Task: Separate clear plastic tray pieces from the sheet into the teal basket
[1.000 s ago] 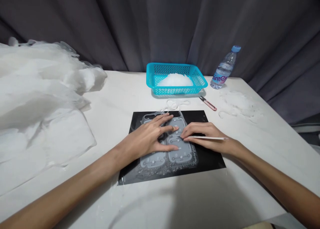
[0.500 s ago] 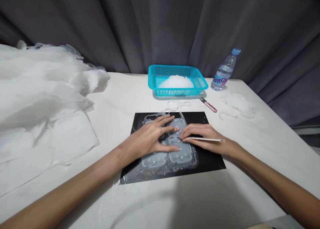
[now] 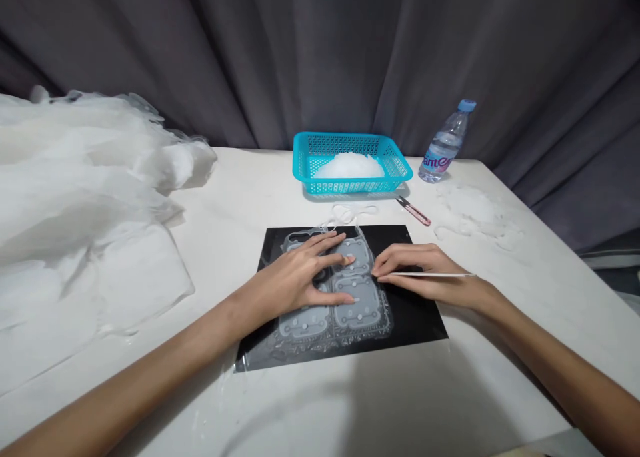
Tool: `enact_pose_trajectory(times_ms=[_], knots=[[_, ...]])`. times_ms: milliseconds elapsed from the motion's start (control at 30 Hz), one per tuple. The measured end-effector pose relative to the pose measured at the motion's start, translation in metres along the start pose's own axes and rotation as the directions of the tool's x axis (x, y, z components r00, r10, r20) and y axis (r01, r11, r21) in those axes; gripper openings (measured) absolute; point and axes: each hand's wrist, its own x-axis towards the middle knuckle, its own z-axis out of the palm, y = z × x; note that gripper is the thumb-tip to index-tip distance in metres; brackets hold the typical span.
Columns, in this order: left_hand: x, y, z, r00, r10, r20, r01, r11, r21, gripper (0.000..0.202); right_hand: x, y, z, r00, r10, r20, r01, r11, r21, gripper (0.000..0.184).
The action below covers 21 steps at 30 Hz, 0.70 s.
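A translucent plastic piece (image 3: pixel 357 304) with rounded, greyish panels and a crinkled clear border lies flat on a black sheet (image 3: pixel 420 317). My left hand (image 3: pixel 303 277) rests across its middle, fingers spread and holding nothing, hiding part of the panels. At the right edge of the piece, my right hand (image 3: pixel 425 267) grips a thin white stick (image 3: pixel 435 275) like a pen. The stick's tip, at the seam between the upper and lower right panels, is mostly hidden by the fingers. A thin white cord (image 3: pixel 350 212) trails beyond the far edge of the black sheet.
A blue basket (image 3: pixel 305 184) with a white heap (image 3: pixel 350 166) stands at the back. Thread snips (image 3: pixel 414 212) and a water bottle (image 3: pixel 445 147) are to its right. White scraps (image 3: pixel 473 205) lie farther right; piled white sheer fabric (image 3: pixel 85 197) covers the table's left side.
My right hand has slid a short way rightward along the seam with the stick, to the piece's outer edge. My left hand stays spread in place. The view has shifted slightly.
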Motion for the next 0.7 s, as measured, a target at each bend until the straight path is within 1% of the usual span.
enact_pose_trajectory(times_ms=[200,400,467,567,633,700], knots=[[0.000,0.000,0.000,1.000,-0.024,0.016,0.024,1.000,-0.019,0.076,0.003,0.005,0.011,0.999,-0.040,0.027,0.041,0.999,-0.015,0.014],[0.000,-0.003,0.002,0.999,-0.043,0.026,0.046,0.995,-0.086,0.075,0.002,0.007,0.012,0.996,-0.080,0.049,0.084,0.994,-0.072,0.015],[0.000,-0.002,0.003,0.997,-0.071,0.029,0.074,0.988,-0.133,0.072,0.002,0.009,0.013,0.995,-0.093,0.037,0.096,0.991,-0.094,0.014],[0.000,-0.001,0.004,0.994,-0.108,0.018,0.110,0.976,-0.187,0.059,0.002,0.009,0.015,0.993,-0.114,0.030,0.117,0.987,-0.113,0.013],[0.000,0.000,0.006,0.994,-0.112,-0.009,0.108,0.977,-0.184,0.055,0.003,0.007,0.014,0.994,-0.105,0.041,0.108,0.989,-0.098,0.013],[0.000,0.000,0.008,0.994,-0.099,-0.036,0.092,0.983,-0.157,0.056,0.003,0.004,0.012,0.995,-0.077,0.058,0.082,0.993,-0.084,0.014]])
